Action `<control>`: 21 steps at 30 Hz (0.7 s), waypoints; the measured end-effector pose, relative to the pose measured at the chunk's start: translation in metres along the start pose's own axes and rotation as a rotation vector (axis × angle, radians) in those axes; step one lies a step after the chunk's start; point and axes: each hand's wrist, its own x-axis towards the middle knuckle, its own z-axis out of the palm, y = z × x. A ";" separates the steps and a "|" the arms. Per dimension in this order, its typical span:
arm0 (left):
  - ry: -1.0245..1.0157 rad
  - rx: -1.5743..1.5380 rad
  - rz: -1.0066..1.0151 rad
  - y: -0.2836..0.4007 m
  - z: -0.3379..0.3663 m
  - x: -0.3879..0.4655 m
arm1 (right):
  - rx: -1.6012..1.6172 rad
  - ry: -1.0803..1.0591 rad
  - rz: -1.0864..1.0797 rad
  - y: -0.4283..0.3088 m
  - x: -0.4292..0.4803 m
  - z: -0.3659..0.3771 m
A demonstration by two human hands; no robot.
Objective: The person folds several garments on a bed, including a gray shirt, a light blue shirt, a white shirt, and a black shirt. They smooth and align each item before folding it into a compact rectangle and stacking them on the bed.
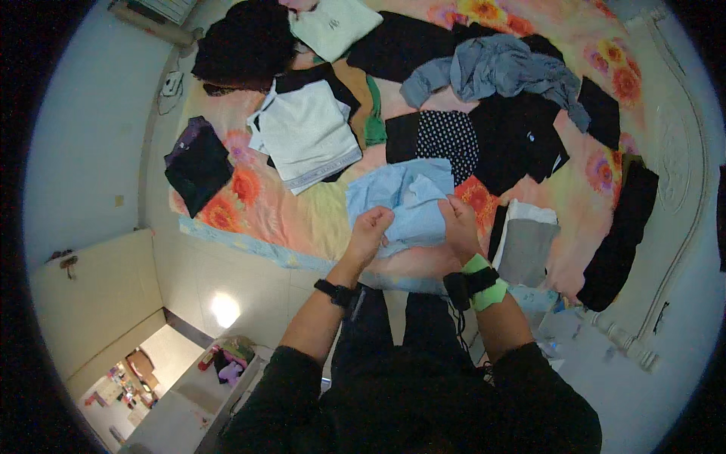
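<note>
A light blue cloth garment (408, 193) lies partly spread at the near edge of the bed, between my hands. My left hand (372, 230) pinches its near left part with curled fingers. On its right edge, my right hand (460, 222) grips the fabric, thumb and fingers closed. Just beyond it is a black piece with a white polka-dot part (447, 142). A folded white garment (312, 133) with a lettered band lies to the left. Right of my right hand rests a folded grey and white garment (527, 244).
The flowered bedspread (255, 210) bears a crumpled grey-blue garment (499, 68), a folded dark garment (198, 164), a white top (334, 28) and several black clothes. Black trousers (621, 238) lie by the carved bed end (669, 153). Part of another person's hand shows at the top.
</note>
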 end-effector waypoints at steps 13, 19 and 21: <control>-0.366 -0.438 0.154 0.114 0.011 -0.085 | -0.183 -0.961 -0.619 -0.182 -0.127 0.092; -0.297 -0.363 0.441 0.202 -0.016 -0.121 | -0.222 -1.148 -0.704 -0.214 -0.161 0.116; -0.281 -0.357 0.483 0.213 -0.019 -0.136 | -0.162 -1.161 -0.741 -0.219 -0.160 0.114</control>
